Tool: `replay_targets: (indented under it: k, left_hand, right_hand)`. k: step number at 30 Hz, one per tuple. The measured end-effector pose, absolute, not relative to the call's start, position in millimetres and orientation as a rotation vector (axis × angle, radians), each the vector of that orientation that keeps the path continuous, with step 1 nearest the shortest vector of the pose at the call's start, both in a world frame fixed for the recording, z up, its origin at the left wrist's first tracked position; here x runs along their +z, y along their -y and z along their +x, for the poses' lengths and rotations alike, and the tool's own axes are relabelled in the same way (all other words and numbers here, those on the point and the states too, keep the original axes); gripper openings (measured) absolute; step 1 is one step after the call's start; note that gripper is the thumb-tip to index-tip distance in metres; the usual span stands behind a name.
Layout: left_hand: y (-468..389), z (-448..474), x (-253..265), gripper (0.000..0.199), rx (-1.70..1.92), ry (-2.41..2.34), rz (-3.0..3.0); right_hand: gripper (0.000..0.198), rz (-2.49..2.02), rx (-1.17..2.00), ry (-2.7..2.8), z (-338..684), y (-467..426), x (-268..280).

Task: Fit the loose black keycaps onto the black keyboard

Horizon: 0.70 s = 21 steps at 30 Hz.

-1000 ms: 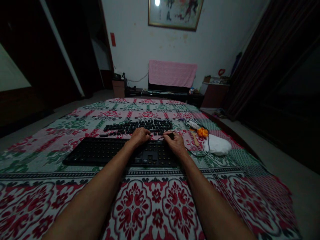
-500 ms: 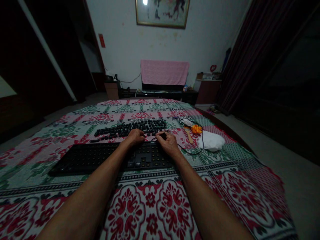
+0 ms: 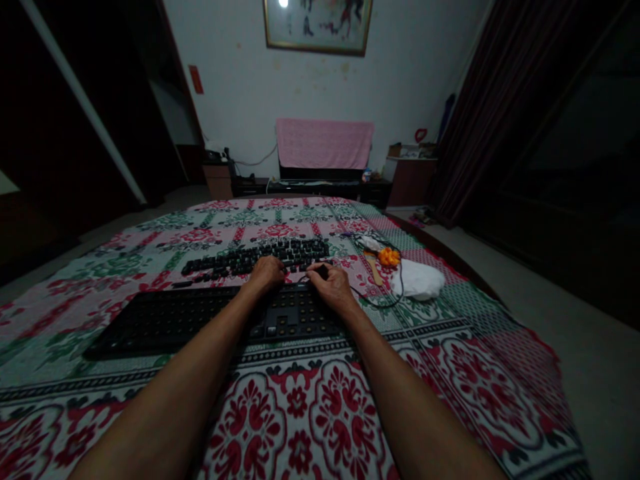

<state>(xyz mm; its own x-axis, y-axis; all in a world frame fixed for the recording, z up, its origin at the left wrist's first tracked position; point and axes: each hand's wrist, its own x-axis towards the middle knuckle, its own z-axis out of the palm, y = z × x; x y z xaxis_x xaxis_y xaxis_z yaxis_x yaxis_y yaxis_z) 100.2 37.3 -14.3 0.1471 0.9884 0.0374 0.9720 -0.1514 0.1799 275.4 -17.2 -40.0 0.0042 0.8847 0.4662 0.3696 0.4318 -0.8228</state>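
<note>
A black keyboard [image 3: 165,320] with its keycaps off across most of its face lies on the patterned tablecloth. At its far edge my left hand [image 3: 267,272] is closed, fingers curled down and partly hidden. Just to the right of it, my right hand [image 3: 334,285] is pinched over the keyboard's top right part. Something small and dark shows between its thumb and fingers, too dim to name. Beyond both hands lie rows of loose black keycaps [image 3: 240,259] on the cloth. A dark cable [image 3: 380,305] loops out from behind my right hand.
To the right lie a crumpled white bag [image 3: 423,280], an orange bundle [image 3: 389,257] and a flat wooden-handled brush [image 3: 374,270]. A patterned tablecloth [image 3: 300,413] covers the table. Farther back, a pink cloth [image 3: 325,143] hangs over a low stand by the wall.
The whole view has shifted slightly, so things appear a little farther left. Both hands stay at the keyboard's far edge with almost the same grip.
</note>
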Motion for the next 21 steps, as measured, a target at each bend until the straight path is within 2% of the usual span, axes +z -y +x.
replay_targets:
  k: [6,21]
  left_hand:
    - [-40.5,105.5,-14.9,0.037,0.181,-1.980,2.271]
    - [-38.3,98.2,-18.6,0.040,0.260,-1.962,2.254]
  right_hand:
    - [0.020,-1.148,0.583,1.587,275.6,17.4,-39.6]
    - [0.020,-1.144,0.601,1.575,275.2,17.2,-40.7]
